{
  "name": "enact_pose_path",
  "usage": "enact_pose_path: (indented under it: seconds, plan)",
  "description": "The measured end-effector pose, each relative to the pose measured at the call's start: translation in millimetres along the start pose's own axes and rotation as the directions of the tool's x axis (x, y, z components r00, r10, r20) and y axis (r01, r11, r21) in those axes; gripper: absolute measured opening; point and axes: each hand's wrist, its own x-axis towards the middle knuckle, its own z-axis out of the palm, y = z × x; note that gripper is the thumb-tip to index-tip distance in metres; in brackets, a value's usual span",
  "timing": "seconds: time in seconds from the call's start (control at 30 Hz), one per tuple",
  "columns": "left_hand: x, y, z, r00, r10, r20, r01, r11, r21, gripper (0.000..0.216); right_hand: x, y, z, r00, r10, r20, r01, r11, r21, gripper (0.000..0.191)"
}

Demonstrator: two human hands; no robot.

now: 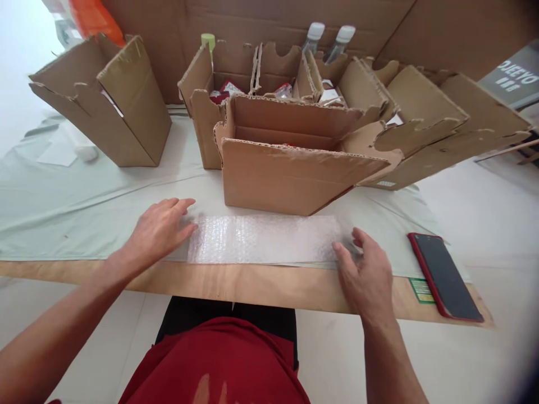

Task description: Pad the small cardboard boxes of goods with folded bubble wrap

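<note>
A clear strip of bubble wrap (269,238) lies flat on the pale cloth (122,207) along the front of the table. At its left end is my left hand (162,227), fingers apart and pointing inward, with the thumb close to the wrap's edge. My right hand (366,269) is at the opposite end, its thumb at or just over the corner and its fingers spread. Neither hand grips anything. Right behind the wrap stands an open cardboard box (290,174) with a slanted side; something red shows slightly inside it.
More cut-open boxes stand behind, some holding small packets. One box (138,118) is apart at the left. Two white-capped bottles (314,36) are at the back. A red-cased phone (448,280) lies at the right over a green card (421,290). The bare wooden edge (261,283) runs in front.
</note>
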Motion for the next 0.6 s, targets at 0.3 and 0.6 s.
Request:
enact_pose_path:
  seconds: [0.3,0.6]
  plan:
    - [-44.4,66.2,66.0,0.897,0.430,-0.105,-0.422,0.902,0.088,0.059,-25.1,-110.3,55.8,0.661,-0.613,0.433,0.651,0.756,0.075,0.036]
    - [-43.7,49.9,80.3,0.900,0.435,0.025,-0.433,0.885,0.172,0.062,-21.2,-10.1,21.2,0.837,-0.352,0.418,0.478,0.842,-0.248,0.048]
